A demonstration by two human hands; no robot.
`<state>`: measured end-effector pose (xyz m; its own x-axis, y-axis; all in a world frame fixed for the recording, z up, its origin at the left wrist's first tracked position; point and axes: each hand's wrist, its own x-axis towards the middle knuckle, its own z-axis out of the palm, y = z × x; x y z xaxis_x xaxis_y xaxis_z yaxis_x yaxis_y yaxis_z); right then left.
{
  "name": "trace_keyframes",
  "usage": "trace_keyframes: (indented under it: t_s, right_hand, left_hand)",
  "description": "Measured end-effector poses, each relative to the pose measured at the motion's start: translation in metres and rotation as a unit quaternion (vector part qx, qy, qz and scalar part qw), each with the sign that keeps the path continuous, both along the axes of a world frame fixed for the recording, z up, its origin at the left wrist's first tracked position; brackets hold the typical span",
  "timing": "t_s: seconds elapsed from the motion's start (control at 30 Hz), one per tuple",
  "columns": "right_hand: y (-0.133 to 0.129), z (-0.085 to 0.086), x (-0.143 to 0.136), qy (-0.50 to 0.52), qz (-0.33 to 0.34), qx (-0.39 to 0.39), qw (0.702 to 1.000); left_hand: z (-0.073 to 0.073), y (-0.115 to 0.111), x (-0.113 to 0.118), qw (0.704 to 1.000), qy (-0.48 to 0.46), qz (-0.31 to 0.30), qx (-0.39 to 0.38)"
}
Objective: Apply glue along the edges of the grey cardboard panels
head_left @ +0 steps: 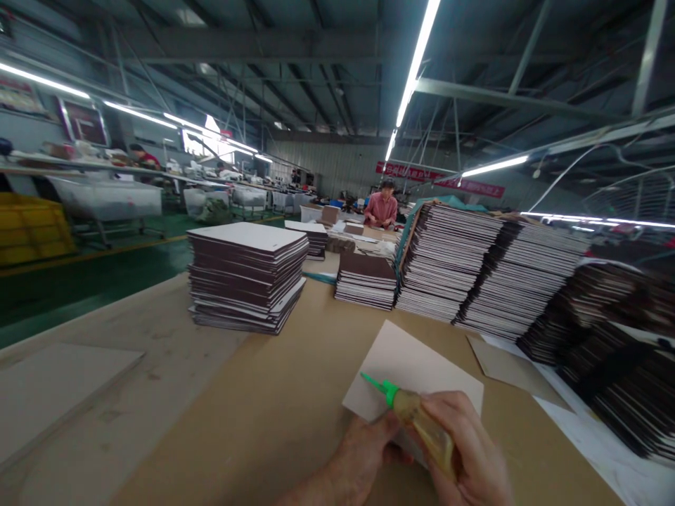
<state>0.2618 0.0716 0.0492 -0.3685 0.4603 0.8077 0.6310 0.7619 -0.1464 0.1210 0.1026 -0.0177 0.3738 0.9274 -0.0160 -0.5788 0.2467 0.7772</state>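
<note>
A yellowish squeeze bottle [425,422] with a green pointed nozzle [389,392] is wrapped in the fingers of my right hand [467,439]. It lies slanted, nozzle pointing to the left over a pale board [416,355]. I cannot tell whether the tip touches the surface. My left hand [366,446] grips the near edge of this board, thumb by the bottle and fingers partly hidden underneath. The board is turned at an angle above the brown tabletop [253,414].
A stack of dark-and-white boards [242,281] stands ahead on the left. Beyond my hands are a lower stack [365,281] and tall stacks [448,260]. A loose board [517,369] lies at right, another pale sheet [58,386] at left. A person [382,207] works farther back.
</note>
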Motion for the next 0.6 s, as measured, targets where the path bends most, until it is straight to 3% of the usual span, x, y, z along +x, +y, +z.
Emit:
trace_keyframes:
  t_s: [0.27, 0.43, 0.6]
  right_hand:
    - [-0.005, 0.002, 0.001, -0.064, -0.018, 0.025, 0.997]
    - [-0.008, 0.005, 0.006, -0.137, 0.015, 0.02, 0.99]
    - [-0.014, 0.006, 0.002, -0.112, -0.013, 0.04, 0.993]
  left_hand:
    - [0.006, -0.003, 0.0, 1.0, 0.002, 0.01, 0.01]
    - [0.016, -0.005, -0.001, 1.0, -0.01, 0.002, 0.001]
    - [0.018, -0.006, 0.0, 1.0, -0.018, 0.008, 0.006]
